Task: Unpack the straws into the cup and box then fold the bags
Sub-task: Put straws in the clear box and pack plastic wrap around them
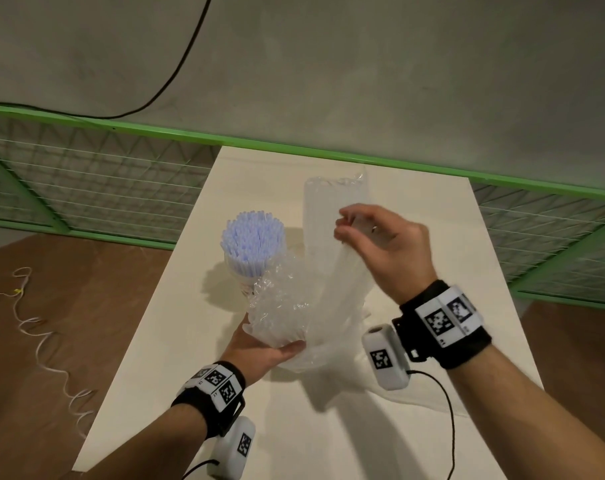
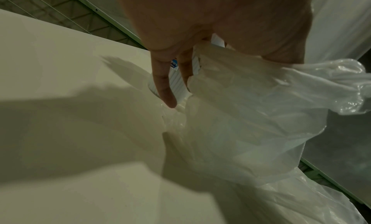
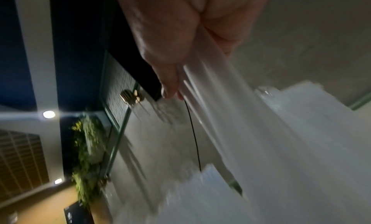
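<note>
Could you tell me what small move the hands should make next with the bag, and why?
Probably lay the bag flat on the table for folding: the left hand grips its crumpled bottom, the right hand pinches its top, and the straws already stand in the cup.

Recording lab: bare table (image 1: 432, 237), green mesh fencing (image 1: 86, 174), concrete floor.

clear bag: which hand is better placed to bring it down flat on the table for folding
Right. The right hand pinches the clear bag at its raised part, so it could probably lower it flat. The left hand only grips the crumpled lower end just above the table.
</note>
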